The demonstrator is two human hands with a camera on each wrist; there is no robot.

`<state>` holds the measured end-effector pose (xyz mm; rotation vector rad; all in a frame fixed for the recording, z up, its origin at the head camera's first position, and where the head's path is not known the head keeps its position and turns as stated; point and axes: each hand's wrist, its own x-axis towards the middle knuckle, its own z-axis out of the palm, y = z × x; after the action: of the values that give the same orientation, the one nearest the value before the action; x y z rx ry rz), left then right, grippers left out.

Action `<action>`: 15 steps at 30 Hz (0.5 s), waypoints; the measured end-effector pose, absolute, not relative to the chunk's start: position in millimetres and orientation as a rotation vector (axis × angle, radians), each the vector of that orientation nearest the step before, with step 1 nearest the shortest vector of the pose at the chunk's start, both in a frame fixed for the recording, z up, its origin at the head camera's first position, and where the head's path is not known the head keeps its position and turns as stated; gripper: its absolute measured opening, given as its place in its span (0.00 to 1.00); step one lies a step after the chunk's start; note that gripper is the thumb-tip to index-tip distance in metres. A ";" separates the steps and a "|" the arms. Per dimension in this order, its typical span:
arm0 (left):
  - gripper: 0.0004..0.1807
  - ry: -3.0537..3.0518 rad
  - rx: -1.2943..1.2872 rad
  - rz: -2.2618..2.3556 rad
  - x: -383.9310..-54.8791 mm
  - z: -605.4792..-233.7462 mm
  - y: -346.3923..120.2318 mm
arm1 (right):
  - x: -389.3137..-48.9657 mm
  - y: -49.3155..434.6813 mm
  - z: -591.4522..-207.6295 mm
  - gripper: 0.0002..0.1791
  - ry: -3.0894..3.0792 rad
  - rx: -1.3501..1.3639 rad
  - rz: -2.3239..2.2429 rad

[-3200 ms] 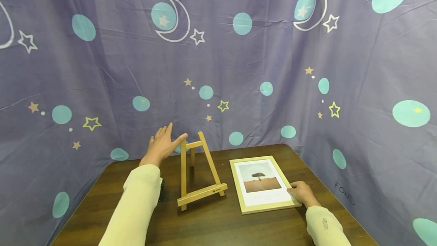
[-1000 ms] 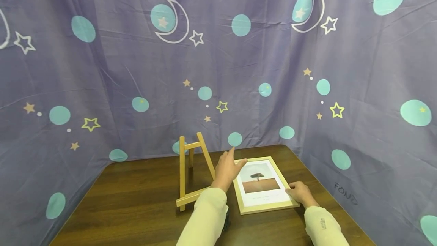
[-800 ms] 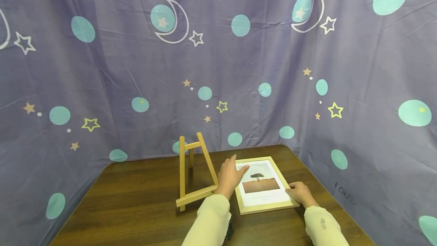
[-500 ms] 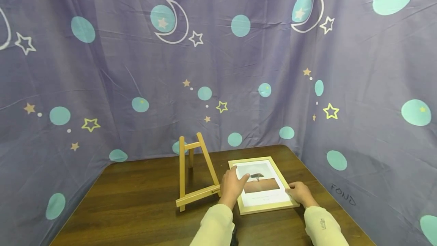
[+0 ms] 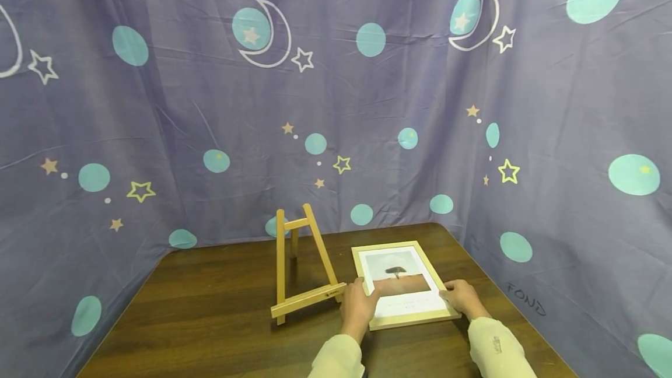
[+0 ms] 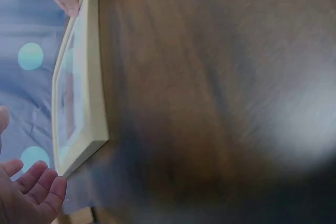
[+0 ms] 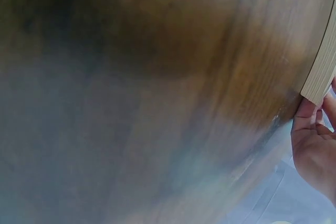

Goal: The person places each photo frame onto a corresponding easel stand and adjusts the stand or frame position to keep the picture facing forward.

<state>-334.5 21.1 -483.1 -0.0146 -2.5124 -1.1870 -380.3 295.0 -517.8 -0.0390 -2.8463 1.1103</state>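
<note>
A pale wood picture frame [image 5: 415, 319] with a print of a tree lies on the right part of the table. My right hand [image 5: 464, 298] grips its right edge near the lower corner; in the right wrist view, fingers pinch the pale wood side [image 7: 321, 72]. My left hand [image 5: 359, 307] is at the frame's left edge, thumb apart from the fingers. The left wrist view has this left hand [image 6: 34, 195] with spread, lightly bent fingers right by the frame's corner, not closed round it. Left of the frame stands a small wooden easel [image 5: 307, 300], its ledge bare.
The dark brown wooden table [image 5: 210, 308] extends left of the easel and in front of it. A purple curtain [image 5: 236, 109] with moons, stars and turquoise dots encloses the back and sides.
My left hand has left the easel's top, crossed rightward to the frame, and slid down along its left edge toward me. My right hand stays on the right edge.
</note>
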 end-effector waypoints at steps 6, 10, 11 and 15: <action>0.27 -2.453 0.057 -1.197 -331.2 -501.0 26.1 | -380.9 295.6 -517.9 0.16 -2.841 -0.035 1.109; 0.26 -2.434 0.124 -1.214 -329.9 -510.8 28.7 | -380.8 296.2 -519.6 0.16 -2.844 -0.035 1.105; 0.25 -2.431 0.146 -1.225 -329.6 -512.5 29.2 | -380.8 296.2 -520.1 0.16 -2.845 -0.035 1.106; 0.24 -2.421 0.211 -1.243 -329.3 -517.8 30.6 | -380.3 296.4 -520.2 0.16 -2.840 -0.035 1.117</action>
<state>-329.3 30.6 -517.8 0.2107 -2.4207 -1.2429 -380.3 296.4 -520.2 -0.0346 -2.8402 1.1167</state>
